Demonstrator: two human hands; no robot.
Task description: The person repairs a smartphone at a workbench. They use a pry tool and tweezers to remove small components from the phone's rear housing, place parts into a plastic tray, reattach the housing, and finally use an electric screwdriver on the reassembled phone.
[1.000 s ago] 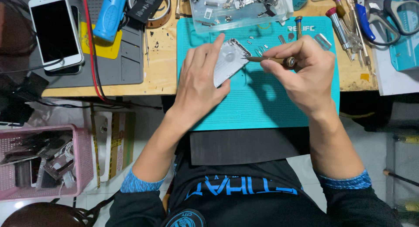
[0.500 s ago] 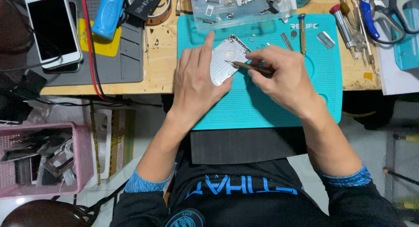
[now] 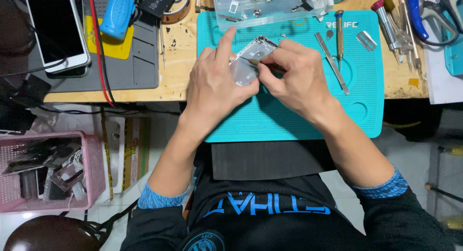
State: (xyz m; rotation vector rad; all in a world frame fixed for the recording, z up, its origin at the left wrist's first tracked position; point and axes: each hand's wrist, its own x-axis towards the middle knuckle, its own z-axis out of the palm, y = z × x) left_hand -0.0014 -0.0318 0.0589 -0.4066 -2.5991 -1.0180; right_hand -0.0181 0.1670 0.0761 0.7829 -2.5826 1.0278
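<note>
A silver phone housing [image 3: 251,55] lies tilted on the teal work mat [image 3: 308,120]. My left hand [image 3: 214,84] lies over its lower left part and holds it down, index finger stretched up along its edge. My right hand [image 3: 296,79] pinches a thin metal tool [image 3: 260,64] whose tip touches the housing near its middle. Both hands meet over the housing, and much of it is hidden beneath them.
A clear parts tray [image 3: 270,7] stands at the mat's top edge. Screwdrivers [image 3: 339,31], a metal pry tool [image 3: 332,62] and a blade [image 3: 366,40] lie at right. A white phone [image 3: 57,29] rests on a grey mat [image 3: 140,62]. A pink basket [image 3: 48,171] stands below left.
My right hand has moved left with the thin tool, from the housing's right edge onto its middle. My left hand has shifted slightly and stays pressed on the housing.
</note>
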